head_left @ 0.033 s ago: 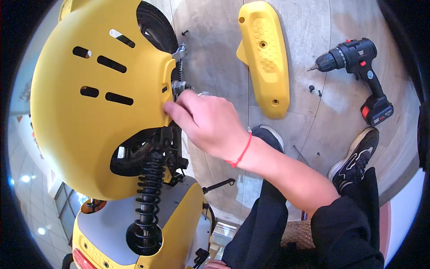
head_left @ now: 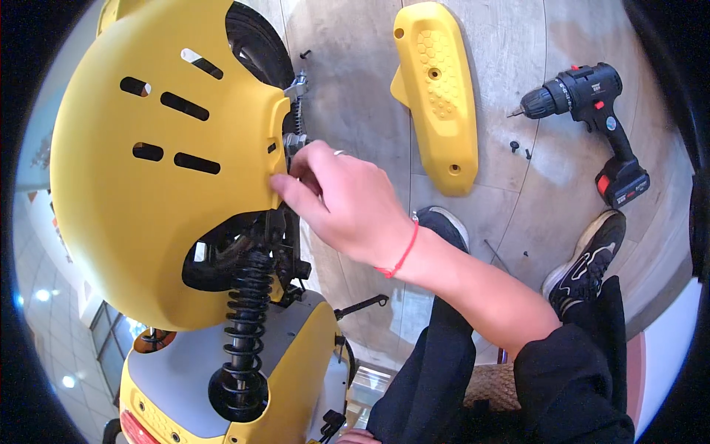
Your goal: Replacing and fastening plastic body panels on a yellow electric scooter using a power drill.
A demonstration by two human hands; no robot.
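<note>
A large yellow fender (head_left: 155, 237) with several slots covers a black wheel (head_left: 262, 37) at my left. My right hand (head_left: 347, 196) is at the fender's right edge, its fingers bent inward. The thumb tip touches the yellow rim, and the fingertips curl in beside a metal nut (head_left: 294, 140). Whatever lies between them is hidden. A black coil-spring shock absorber (head_left: 244, 333) runs below the hand to the yellow and grey body (head_left: 192, 370). Of my left hand (head_left: 357, 437), only a sliver shows at the lower edge, by my leg; its fingers are mostly cut off.
A long yellow cover piece (head_left: 444, 111) with holes lies on the wood-look floor. Beyond it, at the right, is a black cordless drill (head_left: 592, 103). Small black screws (head_left: 515, 146) lie between them. My shoes (head_left: 588, 251) rest on the floor nearer me.
My right hand has shifted very slightly, and a gap between thumb and forefinger shows more. Everything else stays in place.
</note>
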